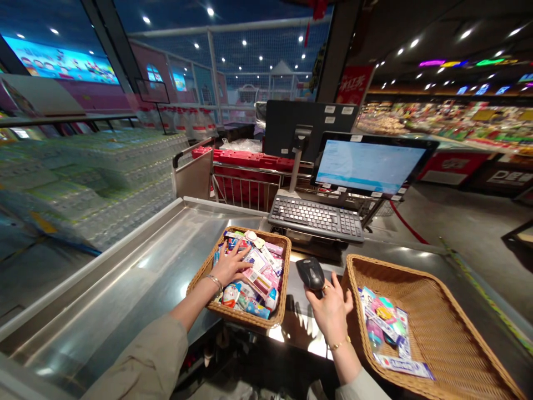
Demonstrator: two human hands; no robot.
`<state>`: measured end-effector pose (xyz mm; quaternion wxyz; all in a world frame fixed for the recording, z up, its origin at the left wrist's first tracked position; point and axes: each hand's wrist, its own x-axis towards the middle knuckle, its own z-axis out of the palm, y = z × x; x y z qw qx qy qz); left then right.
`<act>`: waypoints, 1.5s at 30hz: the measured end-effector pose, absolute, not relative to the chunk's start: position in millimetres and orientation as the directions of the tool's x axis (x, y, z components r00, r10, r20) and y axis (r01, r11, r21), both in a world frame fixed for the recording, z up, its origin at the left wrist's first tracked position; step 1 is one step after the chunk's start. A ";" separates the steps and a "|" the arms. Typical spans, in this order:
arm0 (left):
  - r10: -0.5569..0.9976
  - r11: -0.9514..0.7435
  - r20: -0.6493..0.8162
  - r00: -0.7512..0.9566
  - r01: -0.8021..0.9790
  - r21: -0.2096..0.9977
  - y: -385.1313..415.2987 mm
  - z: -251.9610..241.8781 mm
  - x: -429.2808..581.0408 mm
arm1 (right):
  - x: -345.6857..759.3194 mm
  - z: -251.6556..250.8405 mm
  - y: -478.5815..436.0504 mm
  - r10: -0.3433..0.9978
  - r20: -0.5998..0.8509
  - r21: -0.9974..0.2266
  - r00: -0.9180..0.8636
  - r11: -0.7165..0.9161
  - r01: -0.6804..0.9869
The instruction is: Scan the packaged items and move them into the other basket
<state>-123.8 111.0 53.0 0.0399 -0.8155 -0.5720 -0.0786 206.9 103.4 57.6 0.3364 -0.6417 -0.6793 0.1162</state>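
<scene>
My left hand (229, 269) lies with fingers spread on small packaged goods (261, 278) that fill a wicker basket (286, 283). Among them are pink and white packets; which of them the fingertips touch is partly hidden. My right hand (332, 312) is closed around a black handheld barcode scanner (310, 271), held just right of that basket. To the right of this hand stands a larger wicker basket (445, 328), where several colourful packets (385, 316) rest at its left side. A white and blue narrow packet (403, 366) lies near its front edge.
Behind the baskets are a black keyboard (316, 215), a lit monitor (370, 166) and the back of another screen (308, 128). A metal counter (162, 255) with a raised rim runs left. Carts with red crates (245, 159) and stacked bottle packs (83, 172) stand beyond.
</scene>
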 end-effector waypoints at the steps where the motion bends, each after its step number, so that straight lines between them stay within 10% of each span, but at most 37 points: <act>1: 0.927 -0.327 0.201 0.317 0.945 0.019 110.9 50.9 -121.3 | 206.5 57.7 103.1 0.950 0.310 -0.588 0.047 0.152 0.795; 45: 0.722 -0.279 0.622 0.305 0.950 -0.142 141.8 92.1 -61.3 | 213.1 78.4 97.7 0.928 0.371 -0.555 0.022 0.203 0.807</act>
